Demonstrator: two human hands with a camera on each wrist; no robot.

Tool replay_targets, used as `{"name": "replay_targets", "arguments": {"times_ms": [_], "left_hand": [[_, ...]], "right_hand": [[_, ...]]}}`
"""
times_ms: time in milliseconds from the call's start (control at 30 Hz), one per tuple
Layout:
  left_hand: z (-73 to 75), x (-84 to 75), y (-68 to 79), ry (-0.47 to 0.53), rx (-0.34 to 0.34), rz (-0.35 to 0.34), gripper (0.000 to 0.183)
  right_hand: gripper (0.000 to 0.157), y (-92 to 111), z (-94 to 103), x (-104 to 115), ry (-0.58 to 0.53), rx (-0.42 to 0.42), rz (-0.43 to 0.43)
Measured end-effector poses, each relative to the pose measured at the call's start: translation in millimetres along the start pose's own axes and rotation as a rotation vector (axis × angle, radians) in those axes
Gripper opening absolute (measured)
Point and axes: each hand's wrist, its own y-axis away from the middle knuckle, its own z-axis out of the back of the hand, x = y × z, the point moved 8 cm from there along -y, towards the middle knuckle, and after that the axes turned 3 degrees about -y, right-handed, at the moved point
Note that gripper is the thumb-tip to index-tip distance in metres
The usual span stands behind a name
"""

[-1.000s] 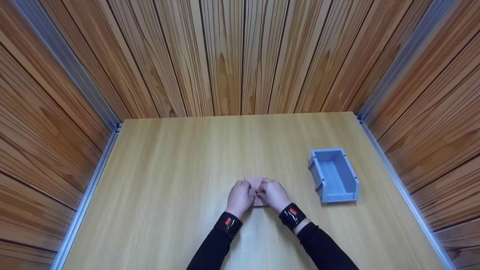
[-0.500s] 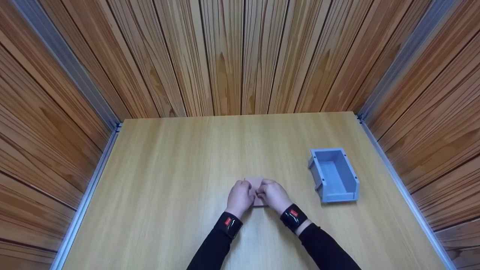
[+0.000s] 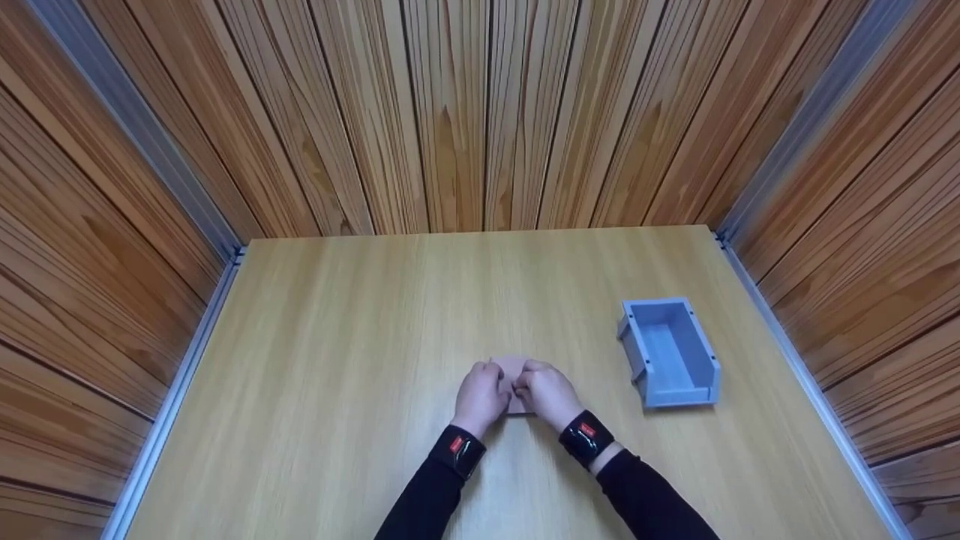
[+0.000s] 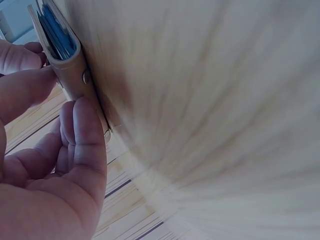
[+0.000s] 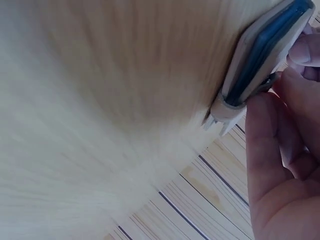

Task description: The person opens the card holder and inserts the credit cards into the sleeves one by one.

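Note:
A small pink card holder point(image 3: 517, 406) lies on the table, between the two hands. Blue sleeves show between its covers in the left wrist view, along with round metal studs on the spine of the card holder point(image 4: 75, 75). My left hand point(image 3: 480, 395) holds it at this spine side, fingertips against the leather. From the other side, the curled fingers and thumb of my right hand point(image 3: 549, 392) pinch a small flap or strap at the cover of the card holder point(image 5: 265, 45). The fingers partly hide that strap.
A blue-grey open plastic bin point(image 3: 670, 352) stands on the wooden table point(image 3: 360, 337), to the right of the hands. Wood-panelled walls point(image 3: 450, 112) with metal corner rails enclose the table at the back and both sides.
My right hand's fingers have shifted very slightly on the card holder. The left hand, the card holder and the bin keep their places.

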Motion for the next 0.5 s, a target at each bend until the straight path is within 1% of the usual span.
{"name": "replay_targets", "arguments": {"times_ms": [200,300,433,500], "left_hand": [[-1.1,-0.9,-0.1,0.009,0.016,0.002,0.024],[-0.3,-0.6,-0.8,0.011,0.023,0.008,0.023],[1.3,0.9,-0.6,0.011,0.008,0.005,0.021],[3.0,1.0,-0.1,0.018,0.001,0.006,0.021]], "right_hand": [[0.008,0.4,1.7,-1.7,0.014,0.011,-0.043],[0.008,0.1,2.4,-1.9,0.011,0.003,-0.050],[0.008,0.4,2.4,-3.0,0.006,-0.011,-0.056],[0.007,1.2,2.5,-4.0,0.000,-0.008,-0.073]]}}
